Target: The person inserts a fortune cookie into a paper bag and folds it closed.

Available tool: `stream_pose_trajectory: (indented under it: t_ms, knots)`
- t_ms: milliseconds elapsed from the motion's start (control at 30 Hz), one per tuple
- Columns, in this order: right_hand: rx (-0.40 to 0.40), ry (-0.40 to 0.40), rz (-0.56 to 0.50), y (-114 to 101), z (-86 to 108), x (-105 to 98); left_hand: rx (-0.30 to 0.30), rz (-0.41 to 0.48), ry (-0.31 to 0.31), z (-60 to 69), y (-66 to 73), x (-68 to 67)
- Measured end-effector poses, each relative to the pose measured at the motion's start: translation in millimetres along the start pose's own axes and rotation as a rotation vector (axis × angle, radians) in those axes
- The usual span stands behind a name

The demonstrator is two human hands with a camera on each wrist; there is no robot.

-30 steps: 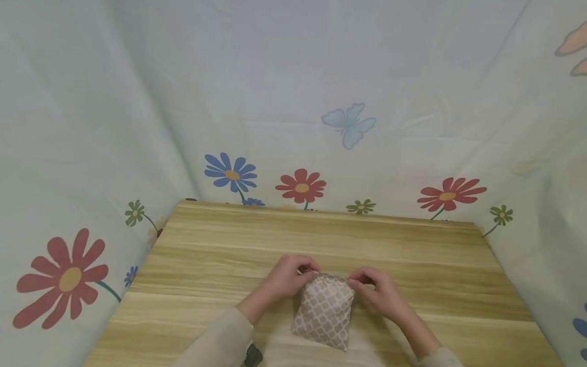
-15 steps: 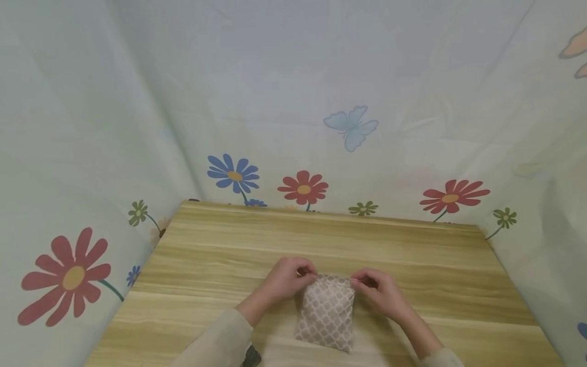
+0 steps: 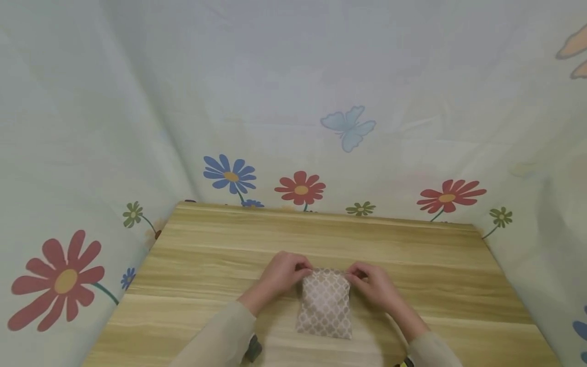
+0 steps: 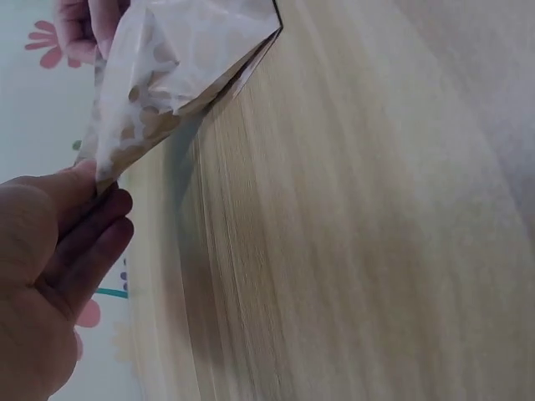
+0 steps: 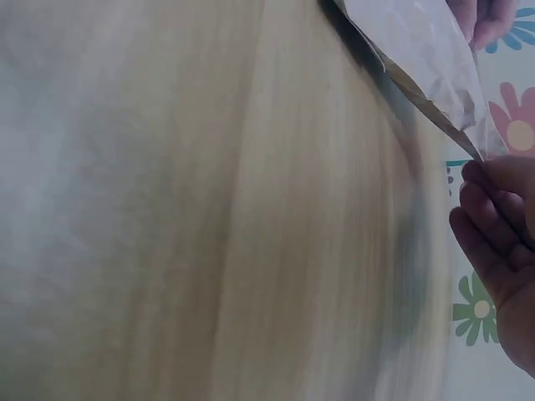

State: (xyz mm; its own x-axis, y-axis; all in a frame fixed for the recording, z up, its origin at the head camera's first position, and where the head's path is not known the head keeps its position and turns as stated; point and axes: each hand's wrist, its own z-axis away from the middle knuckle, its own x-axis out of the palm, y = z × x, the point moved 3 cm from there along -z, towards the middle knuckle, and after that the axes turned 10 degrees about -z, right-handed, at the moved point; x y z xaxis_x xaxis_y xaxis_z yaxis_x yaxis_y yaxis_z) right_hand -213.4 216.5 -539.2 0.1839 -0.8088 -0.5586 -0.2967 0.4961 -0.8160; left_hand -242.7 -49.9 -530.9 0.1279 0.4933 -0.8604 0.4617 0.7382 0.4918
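A beige bag point(image 3: 323, 305) with a white lattice pattern is held by its far edge between both hands, its near end towards the person. My left hand point(image 3: 283, 272) pinches the far left corner between thumb and fingers. The far right corner is pinched in the same way by my right hand point(image 3: 373, 285). In the left wrist view the bag point(image 4: 196, 50) looks thin and glossy, with creases, and its far edge is lifted off the table. The right wrist view shows the bag's side point(image 5: 418, 50) slanting down from the right fingertips. What it contains is hidden.
The wood-grain table point(image 3: 206, 244) spreads out on all sides of the bag. Behind it hangs a pale curtain point(image 3: 275, 76) printed with flowers and a butterfly. A small dark object point(image 3: 253, 349) shows beside the left sleeve.
Both hands keep hold of the bag's far corners. Hands and bag have shifted slightly away from the person, and the bag's near edge now lies straighter.
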Motion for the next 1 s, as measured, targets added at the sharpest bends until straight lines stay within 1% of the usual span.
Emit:
stream_pose_trajectory:
  t_ms: [100, 200, 267, 367, 433, 533, 633, 733, 833, 900, 1000]
  knots:
    - [-0.001, 0.023, 0.061, 1.9, -4.9, 1.5, -0.018, -0.049, 0.005, -5.3, 0.7, -0.3]
    - [-0.02, 0.047, 0.119, 2.3, -10.3, 3.7, -0.037, -0.073, 0.015, -10.3, -0.9, 0.8]
    - [-0.03, 0.056, 0.14, 2.8, -14.0, 5.3, -0.046, -0.084, 0.024, -12.8, -2.6, 1.6]
    - [-0.026, 0.048, 0.15, 4.8, -19.1, 8.0, -0.043, -0.105, 0.031, -14.7, -5.7, 4.1]
    - [-0.004, 0.035, 0.143, 6.5, -21.7, 10.0, -0.041, -0.115, 0.031, -14.7, -8.7, 6.2]
    - [0.033, 0.023, 0.13, 8.3, -24.3, 10.9, -0.061, -0.111, 0.026, -14.0, -12.7, 9.6]
    - [0.06, 0.039, 0.111, 8.5, -24.4, 7.0, -0.086, -0.086, 0.042, -13.9, -12.9, 9.6]
    - [0.05, 0.073, 0.078, 5.4, -21.5, -0.9, -0.107, -0.059, 0.089, -11.9, -9.8, 1.7]
    - [-0.006, 0.109, 0.063, -0.3, -15.4, -13.9, -0.13, -0.057, 0.139, -6.3, -7.8, -10.2]
    - [-0.041, 0.126, 0.068, -5.2, -9.9, -24.7, -0.129, -0.075, 0.17, 0.1, -8.1, -19.1]
    - [-0.065, 0.143, 0.107, -12.8, 0.8, -42.2, -0.097, -0.108, 0.201, 15.5, -9.0, -33.1]
